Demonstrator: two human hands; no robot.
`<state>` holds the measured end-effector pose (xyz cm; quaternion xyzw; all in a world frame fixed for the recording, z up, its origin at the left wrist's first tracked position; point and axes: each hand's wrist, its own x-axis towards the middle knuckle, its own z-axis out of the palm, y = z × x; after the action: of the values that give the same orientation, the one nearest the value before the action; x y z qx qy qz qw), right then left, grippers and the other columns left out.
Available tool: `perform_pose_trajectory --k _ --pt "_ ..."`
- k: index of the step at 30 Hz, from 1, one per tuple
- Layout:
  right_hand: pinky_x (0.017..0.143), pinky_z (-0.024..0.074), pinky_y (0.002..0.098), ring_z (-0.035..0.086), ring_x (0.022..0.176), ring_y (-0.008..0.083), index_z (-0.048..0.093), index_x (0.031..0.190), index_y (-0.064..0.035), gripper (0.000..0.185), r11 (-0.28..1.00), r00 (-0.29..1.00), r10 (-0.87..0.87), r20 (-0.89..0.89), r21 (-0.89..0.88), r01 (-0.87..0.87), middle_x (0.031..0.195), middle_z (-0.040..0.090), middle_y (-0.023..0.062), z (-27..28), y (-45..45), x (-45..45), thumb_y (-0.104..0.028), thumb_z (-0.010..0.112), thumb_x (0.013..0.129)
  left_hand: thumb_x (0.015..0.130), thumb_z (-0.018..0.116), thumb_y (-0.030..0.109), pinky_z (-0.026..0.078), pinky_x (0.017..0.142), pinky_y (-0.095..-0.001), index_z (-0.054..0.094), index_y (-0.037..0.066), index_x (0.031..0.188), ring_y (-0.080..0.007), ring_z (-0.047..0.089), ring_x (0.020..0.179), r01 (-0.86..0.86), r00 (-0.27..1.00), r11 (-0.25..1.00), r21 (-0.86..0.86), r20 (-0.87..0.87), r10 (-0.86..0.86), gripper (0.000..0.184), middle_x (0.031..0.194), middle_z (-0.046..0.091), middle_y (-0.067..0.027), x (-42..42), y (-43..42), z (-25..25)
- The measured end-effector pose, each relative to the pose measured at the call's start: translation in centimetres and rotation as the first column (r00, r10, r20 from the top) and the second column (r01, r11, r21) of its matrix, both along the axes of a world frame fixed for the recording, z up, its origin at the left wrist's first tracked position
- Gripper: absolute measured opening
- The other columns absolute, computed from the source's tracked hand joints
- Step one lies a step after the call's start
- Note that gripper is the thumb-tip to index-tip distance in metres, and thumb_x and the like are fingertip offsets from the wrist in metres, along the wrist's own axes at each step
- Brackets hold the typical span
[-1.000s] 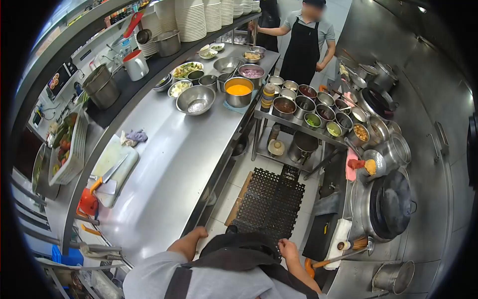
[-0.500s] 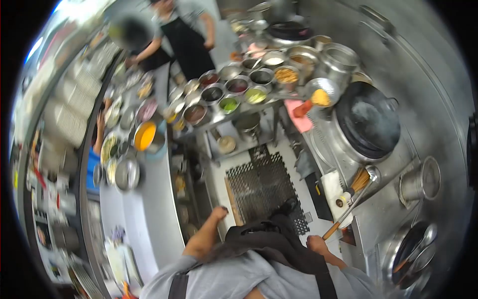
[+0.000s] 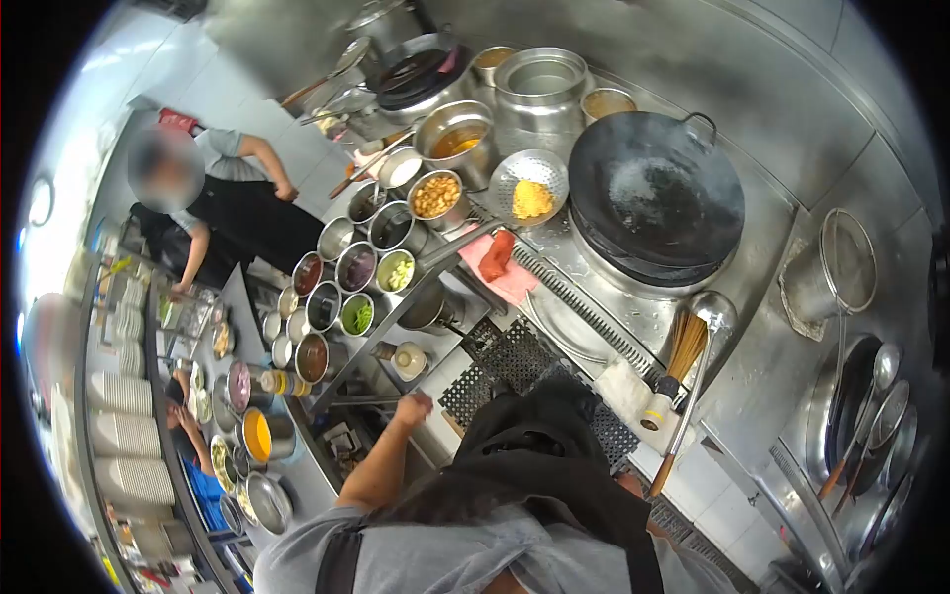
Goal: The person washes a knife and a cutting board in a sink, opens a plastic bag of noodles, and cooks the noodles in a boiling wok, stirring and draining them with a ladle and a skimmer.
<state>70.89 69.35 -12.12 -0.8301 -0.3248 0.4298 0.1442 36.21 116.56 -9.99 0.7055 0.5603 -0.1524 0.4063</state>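
Note:
My left hand [image 3: 415, 409] is raised in front of my body with its fingers curled in, and nothing shows in it. It is near a small container [image 3: 408, 361] on the shelf under the counter. My right hand [image 3: 630, 483] is mostly hidden by my apron, so its fingers cannot be made out. Beside it is the wooden handle of a ladle [image 3: 696, 396], whose bowl rests on the stove edge by a bamboo brush [image 3: 682, 345]. A steaming wok [image 3: 633, 198] sits on the burner. Left of it, a perforated strainer [image 3: 508, 185] holds yellow food [image 3: 532, 200].
Several metal pots of ingredients [image 3: 435, 196] line the counter ahead. A pink cloth [image 3: 510, 280] lies at the stove's edge. A mesh strainer [image 3: 849, 259] and several pans stand right. Stacked plates [image 3: 124, 436] fill the left shelf. A co-worker in a black apron [image 3: 247, 213] stands beyond the counter.
My view and body have turned to the right, bringing the wok nearer the centre. My right hand has moved mostly behind my apron. My left hand stays raised.

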Motion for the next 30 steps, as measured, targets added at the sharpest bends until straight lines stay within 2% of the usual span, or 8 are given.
perform_pose_trajectory --k 2,3,9,10,16,21,23,30 --pt "0.072 0.0487 0.0492 0.062 0.081 0.0396 0.066 0.084 -0.0039 0.022 0.994 0.995 -0.096 0.020 -0.055 0.097 0.082 0.063 0.0233 -0.3 0.7 -0.8 -0.020 0.051 0.082 0.080 0.059 0.014 0.051 0.058 -0.0278 0.067 0.003 0.097 -0.0123 0.062 0.066 -0.168 0.978 0.984 0.065 0.136 0.158 0.022 0.081 0.068 -0.0058 9.9 2.7 8.6" --pt "0.072 0.0485 0.0496 0.062 0.082 0.0396 0.066 0.085 -0.0034 0.022 0.981 0.984 -0.171 0.041 -0.090 0.175 0.083 0.063 0.0239 -0.2 1.7 -1.1 -0.020 0.052 0.081 0.083 0.058 0.015 0.049 0.058 -0.0270 0.067 0.004 0.097 -0.0117 0.060 0.064 -0.241 0.898 0.970 0.015 0.382 0.217 0.020 0.078 0.067 -0.0052 11.5 6.0 5.6" --pt "0.071 0.0487 0.0497 0.062 0.080 0.0402 0.067 0.085 -0.0039 0.022 0.864 0.854 -0.442 0.276 -0.124 0.488 0.080 0.063 0.0238 5.4 11.6 -3.4 -0.021 0.055 0.079 0.082 0.059 0.017 0.050 0.061 -0.0285 0.067 0.003 0.094 -0.0129 0.062 0.070 -0.014 0.736 0.996 0.092 0.675 -0.052 0.020 0.077 0.067 -0.0066 31.6 18.3 11.2" --pt "0.070 0.0479 0.0506 0.062 0.080 0.0410 0.067 0.083 -0.0030 0.019 0.918 0.903 -0.384 0.190 -0.028 0.396 0.079 0.063 0.0233 0.9 10.6 -4.7 -0.017 0.054 0.079 0.082 0.059 0.017 0.050 0.061 -0.0285 0.067 0.003 0.094 -0.0129 0.062 0.070 0.010 0.724 0.997 0.079 0.687 -0.062 0.020 0.077 0.067 -0.0066 34.2 20.5 11.3" --pt "0.070 0.0473 0.0492 0.061 0.081 0.0410 0.066 0.089 -0.0004 0.018 0.861 0.823 -0.509 0.253 0.147 0.487 0.080 0.063 0.0240 2.2 20.7 -7.5 -0.009 0.054 0.079 0.077 0.053 0.019 0.050 0.081 -0.0404 0.066 0.008 0.098 -0.0311 0.064 0.091 0.441 0.746 0.680 0.585 0.182 -0.641 0.027 0.093 0.066 -0.0177 45.8 29.2 8.9" --pt "0.075 0.0469 0.0441 0.061 0.088 0.0384 0.066 0.096 -0.0033 0.022 0.648 0.656 -0.736 0.168 -0.111 0.754 0.089 0.064 0.0237 9.6 24.0 -11.2 -0.013 0.053 0.081 0.078 0.051 0.016 0.047 0.089 -0.0390 0.064 0.003 0.099 -0.0298 0.060 0.103 0.716 0.613 0.448 0.536 -0.174 -0.771 0.028 0.106 0.063 -0.0190 50.8 31.7 5.5" --pt "0.073 0.0472 0.0456 0.062 0.084 0.0389 0.066 0.093 -0.0024 0.021 0.516 0.517 -0.831 0.205 -0.066 0.854 0.086 0.063 0.0245 4.0 20.8 -16.1 -0.014 0.053 0.080 0.072 0.057 0.017 0.045 0.092 -0.0386 0.057 0.003 0.111 -0.0312 0.058 0.105 0.762 0.575 0.432 0.483 -0.197 -0.794 0.041 0.109 0.061 -0.0192 52.0 31.0 6.3" --pt "0.070 0.0486 0.0472 0.062 0.078 0.0398 0.067 0.087 -0.0027 0.022 0.455 0.469 -0.827 0.310 -0.122 0.882 0.080 0.063 0.0243 9.4 20.1 -19.2 -0.016 0.052 0.078 0.080 0.054 0.018 0.044 0.093 -0.0395 0.058 0.005 0.109 -0.0300 0.056 0.108 0.736 0.598 0.474 0.484 -0.135 -0.790 0.032 0.113 0.059 -0.0180 53.4 31.2 4.3"
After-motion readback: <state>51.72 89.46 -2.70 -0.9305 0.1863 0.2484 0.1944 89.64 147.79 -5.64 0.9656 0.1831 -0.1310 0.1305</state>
